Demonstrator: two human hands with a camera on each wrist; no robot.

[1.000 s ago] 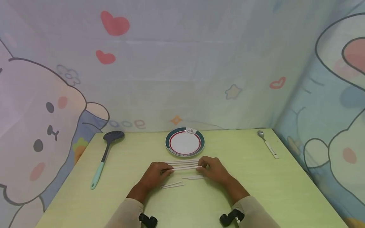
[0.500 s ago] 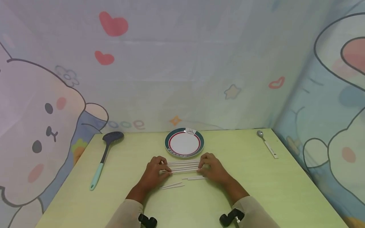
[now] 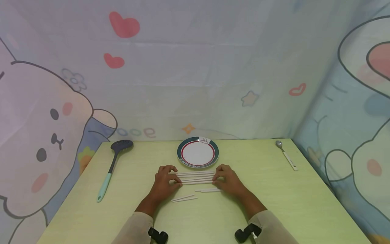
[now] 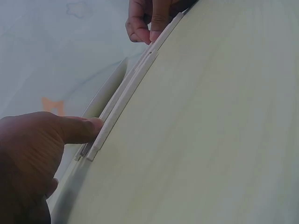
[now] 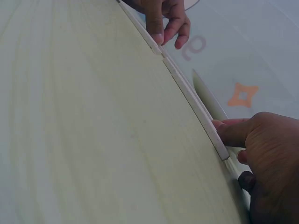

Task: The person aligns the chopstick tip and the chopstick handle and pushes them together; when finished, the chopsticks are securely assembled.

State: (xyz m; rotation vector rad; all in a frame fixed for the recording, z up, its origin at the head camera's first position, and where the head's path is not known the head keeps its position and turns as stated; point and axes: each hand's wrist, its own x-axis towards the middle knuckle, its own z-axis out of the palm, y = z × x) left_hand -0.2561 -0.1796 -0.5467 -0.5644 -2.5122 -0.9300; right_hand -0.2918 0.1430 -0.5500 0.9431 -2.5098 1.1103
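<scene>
Several thin white sticks [image 3: 196,178] lie side by side, running left to right, in front of the plate [image 3: 198,152]. At their left ends my left hand [image 3: 164,179] pinches the nearer ones between thumb and curled fingers. My right hand [image 3: 229,181] grips the opposite ends, thumb in front and fingers bent behind. In the left wrist view the left thumb [image 4: 84,129] presses against the sticks. From the right wrist, the right hand [image 5: 271,154] touches a near stick [image 5: 198,109]. Shorter white pieces [image 3: 210,190] and a loose pair [image 3: 184,198] lie closer to me.
On the left lies a slotted ladle-like utensil [image 3: 121,145] with a black head and mint handle. A small spoon [image 3: 286,156] with a white handle rests at the far right. A printed cloth [image 3: 213,67] rises behind the pale-green table [image 3: 259,162].
My left hand has shifted slightly left and away, its fingers spreading along the stick ends. The row of sticks looks more evenly spread. My right hand has moved a little right.
</scene>
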